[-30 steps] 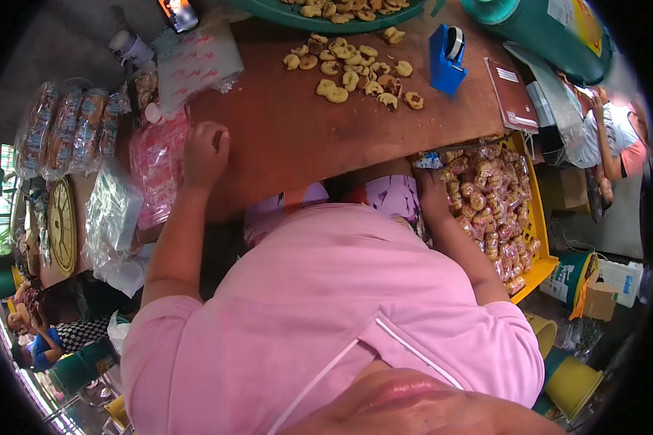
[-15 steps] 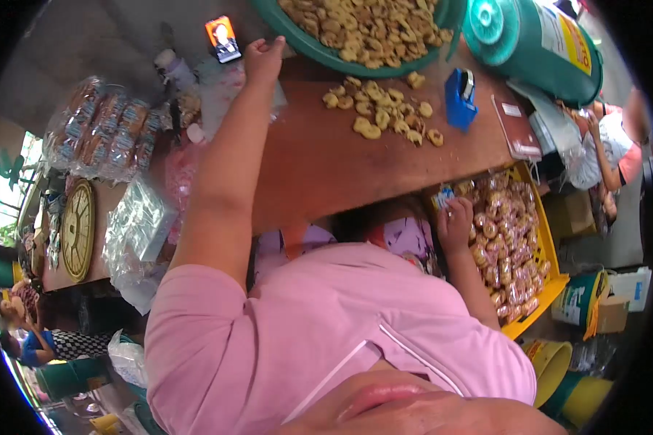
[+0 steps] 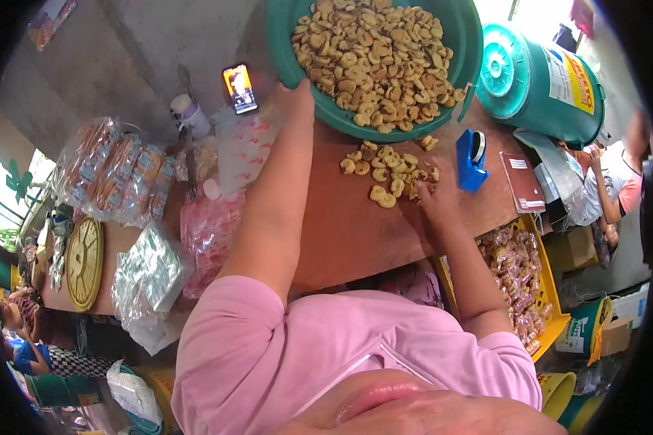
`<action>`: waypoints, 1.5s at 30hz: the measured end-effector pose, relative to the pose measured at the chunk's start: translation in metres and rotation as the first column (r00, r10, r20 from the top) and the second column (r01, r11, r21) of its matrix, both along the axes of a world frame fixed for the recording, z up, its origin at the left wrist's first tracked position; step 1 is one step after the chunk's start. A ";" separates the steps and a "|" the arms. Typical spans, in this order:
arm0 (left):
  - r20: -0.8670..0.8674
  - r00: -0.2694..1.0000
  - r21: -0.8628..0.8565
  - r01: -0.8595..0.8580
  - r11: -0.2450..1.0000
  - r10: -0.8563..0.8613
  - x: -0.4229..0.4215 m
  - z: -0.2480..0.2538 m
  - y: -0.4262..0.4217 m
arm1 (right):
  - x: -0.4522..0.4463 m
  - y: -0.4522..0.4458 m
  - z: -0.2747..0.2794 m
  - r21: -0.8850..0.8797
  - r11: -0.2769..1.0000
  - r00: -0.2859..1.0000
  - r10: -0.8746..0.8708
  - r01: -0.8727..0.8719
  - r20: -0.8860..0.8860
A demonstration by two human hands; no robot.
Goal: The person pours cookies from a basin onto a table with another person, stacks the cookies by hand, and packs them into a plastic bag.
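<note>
Loose curved, ring-like biscuits (image 3: 388, 174) lie in a small pile on the brown table. My right hand (image 3: 437, 203) is at the pile's right edge, its fingers stretched out and touching the nearest biscuits. My left hand (image 3: 294, 98) is beside the rim of a big green basin (image 3: 286, 54), above some clear printed plastic bags (image 3: 247, 148). Its fingers are blurred, so their grip does not show. The basin holds a large heap of the same biscuits (image 3: 374, 65).
A blue tape dispenser (image 3: 471, 167) and a maroon notebook (image 3: 522, 185) lie right. Below them, a yellow crate (image 3: 551, 290) holds packed biscuits. A lit phone (image 3: 240, 88) and bagged packs (image 3: 116, 170) are left. A green lidded bucket (image 3: 544, 83) stands behind; other people sit at both sides.
My right hand has moved from the yellow crate up to the loose biscuits. My left hand has shifted toward the basin rim. The view has tilted, showing more of the basin.
</note>
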State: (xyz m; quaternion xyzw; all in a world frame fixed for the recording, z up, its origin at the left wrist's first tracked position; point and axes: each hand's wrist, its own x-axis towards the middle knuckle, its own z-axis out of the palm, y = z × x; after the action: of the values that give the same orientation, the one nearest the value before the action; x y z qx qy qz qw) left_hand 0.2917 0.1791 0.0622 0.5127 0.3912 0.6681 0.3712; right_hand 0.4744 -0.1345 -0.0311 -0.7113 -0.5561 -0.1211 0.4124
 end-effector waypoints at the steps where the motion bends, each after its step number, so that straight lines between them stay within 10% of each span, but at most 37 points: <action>1: 0.045 0.999 -0.011 0.012 1.000 -0.011 -0.002 0.006 -0.009 | 0.015 0.021 -0.007 0.008 0.998 0.998 -0.062 0.062 -0.011; 7: 0.045 0.982 -0.065 -0.178 0.982 0.182 -0.014 -0.001 -0.018 | 0.053 0.080 0.025 -0.373 0.907 0.961 -0.253 0.194 -0.115; 10: 0.090 0.985 0.033 -0.148 0.988 0.144 -0.026 -0.008 -0.026 | 0.055 0.094 0.003 -0.408 0.870 0.961 -0.260 0.275 0.094; 14: 0.189 0.970 0.034 -0.162 0.986 0.152 -0.035 -0.034 -0.007 | 0.044 0.097 -0.003 -0.309 0.947 0.974 -0.150 0.091 -0.171; 19: -0.134 0.946 0.059 -0.290 0.955 0.295 -0.051 -0.022 -0.015 | 0.027 0.091 0.010 -0.302 0.953 0.954 -0.092 0.002 -0.284; 25: -0.125 0.966 0.105 -0.212 0.972 0.224 -0.059 -0.035 0.005 | 0.047 0.058 0.031 -0.255 0.955 0.986 -0.131 0.154 0.105; 35: -0.045 0.998 -0.095 -0.054 0.994 0.050 -0.054 -0.008 -0.016 | 0.059 0.083 -0.025 -0.297 0.955 0.985 -0.057 0.006 -0.165; 41: 0.111 0.978 0.062 0.168 0.984 -0.174 -0.042 -0.027 0.032 | 0.111 0.114 -0.039 -0.293 0.907 0.880 -0.384 0.303 -0.280; 45: -0.190 0.979 0.211 -0.037 0.977 0.079 -0.022 -0.045 0.094 | 0.125 0.133 -0.036 -0.215 0.935 0.687 -0.353 0.282 -0.635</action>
State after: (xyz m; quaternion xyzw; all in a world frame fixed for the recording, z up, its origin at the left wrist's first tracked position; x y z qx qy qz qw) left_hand 0.2702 0.2727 0.0174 0.6004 0.3694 0.6616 0.2556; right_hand 0.5999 -0.0013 -0.0669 -0.8123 -0.2465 0.0983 0.5194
